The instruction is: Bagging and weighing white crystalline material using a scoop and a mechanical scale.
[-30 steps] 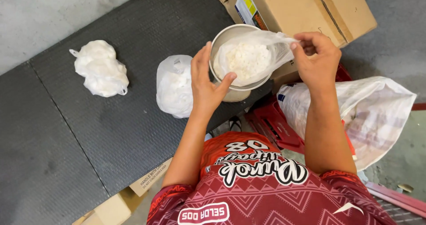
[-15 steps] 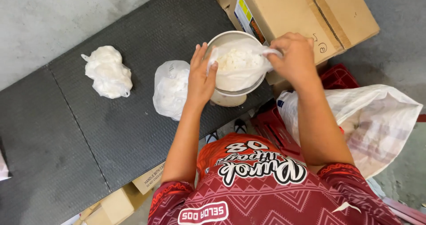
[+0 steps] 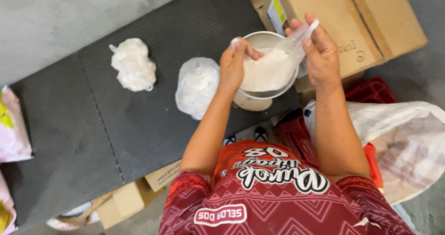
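My left hand (image 3: 235, 61) and my right hand (image 3: 320, 49) each pinch an edge of a clear plastic bag (image 3: 266, 70) holding white powder. The bag hangs stretched between them over a round metal bowl (image 3: 259, 98) that stands on the dark grey ribbed table (image 3: 116, 133). The bag hides most of the bowl. To the left of my left hand lies a tied bag of white powder (image 3: 197, 86). Another tied white bag (image 3: 133, 64) lies farther left on the table.
A brown cardboard box (image 3: 352, 21) stands at the upper right. A large white sack (image 3: 403, 147) and a red crate (image 3: 371, 93) sit by my right arm. Small cardboard boxes (image 3: 134, 195) lie under the table's near edge. Pink and yellow packaging (image 3: 11, 128) shows at the left.
Both hands have lifted the bag's top edges up and apart, so the bag now hangs stretched over the bowl. The view has shifted, bringing packaging in at the left.
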